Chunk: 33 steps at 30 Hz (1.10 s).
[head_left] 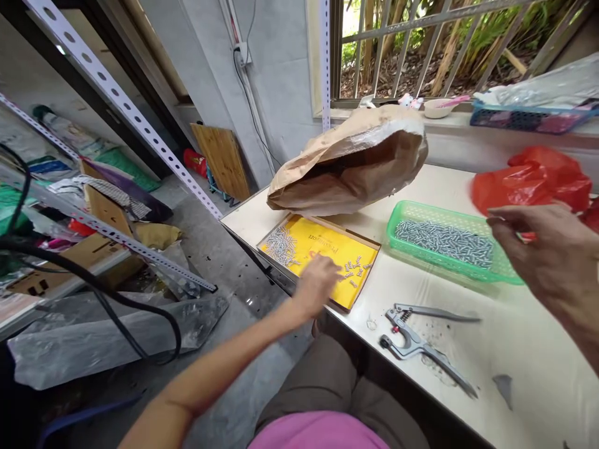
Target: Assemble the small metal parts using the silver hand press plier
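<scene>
My left hand [317,284] reaches over a shallow tray with a yellow bottom [322,240]. Its fingers are smeared by motion, near a loose cluster of small metal parts [355,269] at the tray's right end. A denser pile of thin silvery pieces [281,245] lies at the left end. On the right, my right hand [545,252] hangs over the end of a green plastic basket [397,224], which holds many small metal pins [444,242]. Its fingers are curled together, and what they hold is hidden. Just behind it is a red plastic bag [533,178].
A large brown paper sack [350,168] lies with its mouth facing me behind the tray. Hand-press pliers [416,340] rest near the table's front edge, with a grey scrap [503,390] to their right. Along the sill stand a bowl [437,110] and a blue basket [524,118].
</scene>
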Tool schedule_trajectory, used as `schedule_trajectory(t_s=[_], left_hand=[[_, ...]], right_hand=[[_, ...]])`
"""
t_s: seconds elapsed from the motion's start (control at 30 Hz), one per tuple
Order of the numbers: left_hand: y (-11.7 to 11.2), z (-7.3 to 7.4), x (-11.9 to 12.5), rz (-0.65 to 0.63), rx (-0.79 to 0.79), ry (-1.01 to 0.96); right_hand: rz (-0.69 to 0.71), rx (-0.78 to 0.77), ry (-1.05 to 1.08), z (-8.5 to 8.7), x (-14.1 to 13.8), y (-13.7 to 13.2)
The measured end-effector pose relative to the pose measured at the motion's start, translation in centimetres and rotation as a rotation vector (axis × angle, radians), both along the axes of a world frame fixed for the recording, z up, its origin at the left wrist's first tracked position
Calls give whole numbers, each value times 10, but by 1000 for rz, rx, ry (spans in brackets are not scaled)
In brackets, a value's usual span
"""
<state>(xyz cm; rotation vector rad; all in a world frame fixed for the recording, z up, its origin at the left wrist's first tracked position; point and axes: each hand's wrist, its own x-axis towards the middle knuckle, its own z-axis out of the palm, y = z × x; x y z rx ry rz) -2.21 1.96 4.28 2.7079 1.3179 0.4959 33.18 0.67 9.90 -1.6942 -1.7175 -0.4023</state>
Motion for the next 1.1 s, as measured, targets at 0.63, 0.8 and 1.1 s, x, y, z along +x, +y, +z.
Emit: schedule_trajectory(t_s=[0.63,0.8,1.1], left_hand=[[89,-6,-73,152,-406,79],[82,-4,-58,150,-493,-33],[82,-14,-21,16,-598,-133]], right_hand=[[395,-283,323,-51,-107,-38],[495,-376,505,-48,-171,-4],[427,-401,596,-61,-174,5]])
